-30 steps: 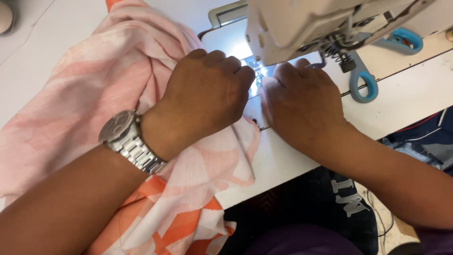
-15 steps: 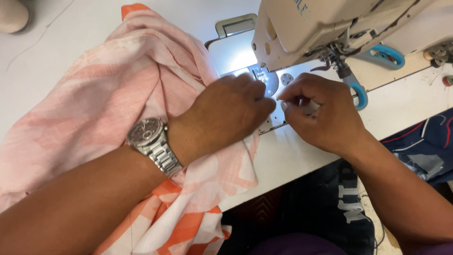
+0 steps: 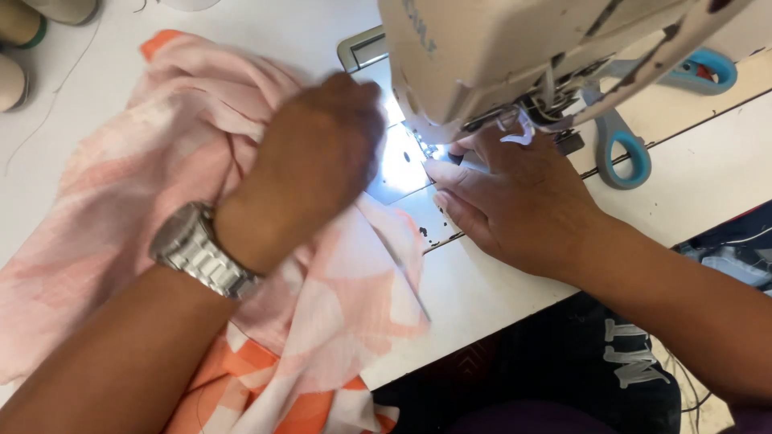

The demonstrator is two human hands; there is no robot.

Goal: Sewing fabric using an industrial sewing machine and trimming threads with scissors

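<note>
Under the sewing machine [image 3: 515,56], the left hand [image 3: 314,169] bunches soft, limp pink fabric [image 3: 121,201], best gripped in folds, while the right hand [image 3: 515,201] lies flat, empty.

White table [image 3: 241,24] bears pink cloth [image 3: 104,185], sewing machine [image 3: 515,48], blue-handled scissors [image 3: 623,153].

Bright, even light; machine lamp glares on the needle plate [image 3: 400,165]; left hand [image 3: 310,165] motion-blurred.

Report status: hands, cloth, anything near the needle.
Left hand blurred, resting on the pink cloth. Right hand flat on the metal plate under the sewing machine. Blue scissors lie behind the right hand.
</note>
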